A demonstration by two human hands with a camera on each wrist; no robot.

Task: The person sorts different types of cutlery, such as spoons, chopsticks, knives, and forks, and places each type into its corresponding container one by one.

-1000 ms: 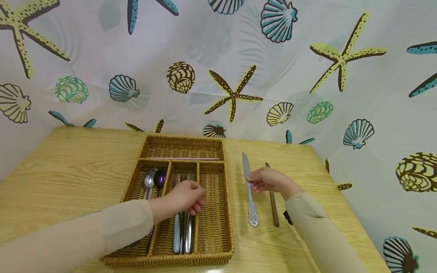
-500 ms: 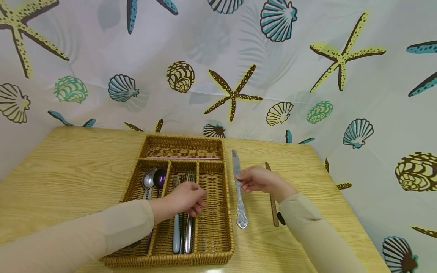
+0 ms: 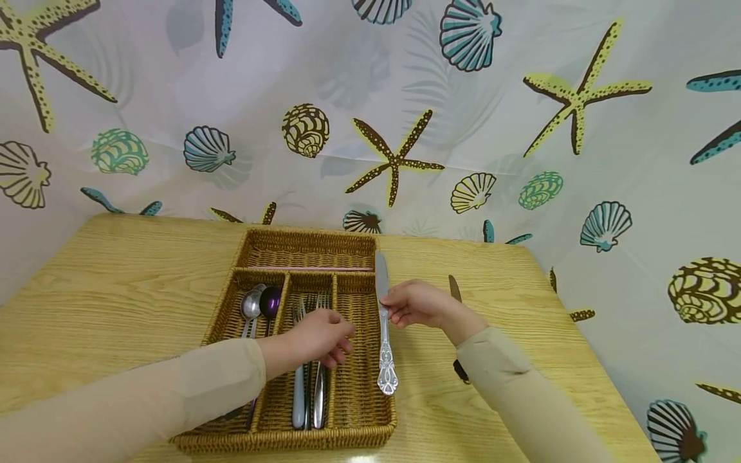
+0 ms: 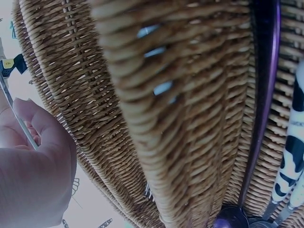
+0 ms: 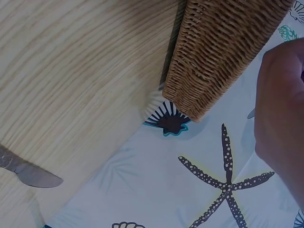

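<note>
My right hand [image 3: 422, 305] pinches a silver table knife [image 3: 387, 370] near the middle, its ornate handle pointing toward me. The knife is above the right rim of a wicker cutlery tray [image 3: 324, 440]. Over the tray's middle compartment hovers my left hand [image 3: 315, 337], fingers loosely curled around nothing. Several forks [image 3: 320, 392] lie beneath it, partly covered by the hand. The left wrist view has the left hand [image 4: 40, 156] beside the woven wall, with a thin strip of metal showing past its fingers. In the right wrist view the right hand [image 5: 280, 104] hides most of the knife.
Spoons, one with a purple bowl [image 3: 270, 301], lie in the left compartment. A pinkish stick [image 3: 309, 268] spans the back compartment. Right of the tray, a brown knife [image 3: 454, 288] lies on the wooden table [image 3: 145, 276], partly behind the right arm. A shell-patterned cloth [image 3: 249, 77] rises behind.
My right hand has carried the silver knife leftward from the table to above the tray's right edge. The left hand has hardly moved.
</note>
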